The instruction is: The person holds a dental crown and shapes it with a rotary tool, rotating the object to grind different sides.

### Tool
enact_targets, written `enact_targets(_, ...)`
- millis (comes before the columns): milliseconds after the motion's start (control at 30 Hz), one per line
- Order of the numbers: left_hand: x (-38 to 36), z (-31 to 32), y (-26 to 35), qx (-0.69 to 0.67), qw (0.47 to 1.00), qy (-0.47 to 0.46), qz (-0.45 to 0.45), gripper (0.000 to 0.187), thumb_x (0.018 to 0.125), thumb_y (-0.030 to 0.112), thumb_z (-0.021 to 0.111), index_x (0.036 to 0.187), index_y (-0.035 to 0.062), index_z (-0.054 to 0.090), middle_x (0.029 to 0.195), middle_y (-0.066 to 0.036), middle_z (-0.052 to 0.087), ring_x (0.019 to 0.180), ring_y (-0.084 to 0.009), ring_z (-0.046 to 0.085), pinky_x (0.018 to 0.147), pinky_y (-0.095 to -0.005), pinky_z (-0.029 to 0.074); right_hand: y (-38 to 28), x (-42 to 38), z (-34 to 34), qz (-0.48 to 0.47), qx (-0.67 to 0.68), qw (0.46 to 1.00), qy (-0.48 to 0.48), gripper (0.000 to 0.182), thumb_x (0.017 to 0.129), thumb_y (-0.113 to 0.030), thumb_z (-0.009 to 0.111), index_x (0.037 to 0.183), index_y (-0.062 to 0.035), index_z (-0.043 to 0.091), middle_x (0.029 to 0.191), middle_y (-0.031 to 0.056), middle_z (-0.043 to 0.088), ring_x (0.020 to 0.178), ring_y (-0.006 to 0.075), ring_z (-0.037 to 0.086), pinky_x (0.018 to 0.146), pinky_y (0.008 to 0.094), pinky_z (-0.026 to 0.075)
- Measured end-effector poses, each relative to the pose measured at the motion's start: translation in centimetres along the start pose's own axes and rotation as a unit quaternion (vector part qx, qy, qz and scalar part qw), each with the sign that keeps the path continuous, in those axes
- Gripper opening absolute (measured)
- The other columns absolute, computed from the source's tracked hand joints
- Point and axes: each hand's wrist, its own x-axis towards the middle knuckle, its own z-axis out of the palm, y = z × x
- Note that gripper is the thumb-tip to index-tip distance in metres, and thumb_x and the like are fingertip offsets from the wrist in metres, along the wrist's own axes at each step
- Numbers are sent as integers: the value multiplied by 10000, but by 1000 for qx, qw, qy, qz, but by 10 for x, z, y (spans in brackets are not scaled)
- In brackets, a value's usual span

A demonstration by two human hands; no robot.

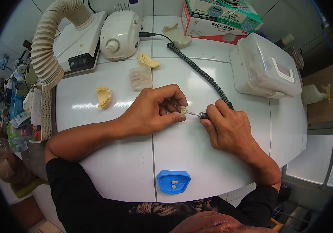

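My left hand (149, 110) pinches a small cream-coloured dental piece (183, 110) between thumb and forefinger. Its exact form is mostly hidden by the fingertips. In my right hand (228, 126) is a rotary handpiece (203, 115), its thin metal bur pointing left and meeting, or nearly meeting, the piece. A dark coiled cord (203, 74) runs up behind the right hand toward a white control unit (120, 35) with a knob. Nearer my body, a blue tray (160, 179) holds a few small pale pieces (174, 182).
Yellowish dental casts (104, 98) and a clear small box (140, 78) lie beyond my left hand. A ribbed hose (46, 50) arches over the left side. Mask boxes (217, 29) and a lidded plastic case (265, 66) stand at the back right. A crowded basket (47, 112) borders the left.
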Motion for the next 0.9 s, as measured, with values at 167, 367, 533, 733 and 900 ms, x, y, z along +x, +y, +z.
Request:
enact_targets(167, 0, 1, -4, -10, 1000, 0, 14, 233, 968, 63, 805, 1170, 23, 696, 1044, -44, 781, 940, -93, 744, 756, -241, 580, -1, -1, 2, 8, -12, 1000, -1, 301, 1035, -324, 763, 965, -55, 647, 859, 79, 565, 564, 256, 626, 477, 414, 494)
enact_targets(367, 0, 1, -1, 8, 1000, -5, 3, 228, 985, 87, 820, 1195, 42, 744, 1026, -6, 760, 900, -64, 684, 752, -228, 530, -5, -1, 3, 10, -35, 999, -3, 306, 1035, -332, 767, 963, -61, 645, 851, 81, 566, 573, 241, 648, 472, 411, 487)
enact_targets(533, 0, 1, -4, 4, 1000, -5, -13, 230, 984, 94, 830, 1198, 39, 765, 1012, -12, 763, 910, -60, 689, 768, -231, 536, -7, 0, 2, 8, -40, 999, -9, 312, 1030, -335, 774, 970, -61, 638, 853, 87, 573, 563, 236, 663, 460, 399, 482)
enact_targets(733, -1, 2, 1, 24, 1000, -6, 0, 235, 986, 86, 828, 1208, 37, 765, 1010, -18, 763, 915, -61, 689, 781, -237, 540, -7, 0, 1, 7, -38, 999, -3, 316, 1032, -339, 769, 974, -59, 634, 854, 95, 582, 556, 242, 672, 455, 399, 487)
enact_targets(900, -1, 2, -2, 32, 999, -6, 20, 239, 982, 91, 823, 1203, 30, 756, 1001, -22, 762, 912, -69, 697, 767, -236, 547, -6, -1, 1, 4, -36, 999, -1, 310, 1040, -338, 758, 982, -59, 636, 857, 99, 589, 554, 245, 674, 458, 403, 490)
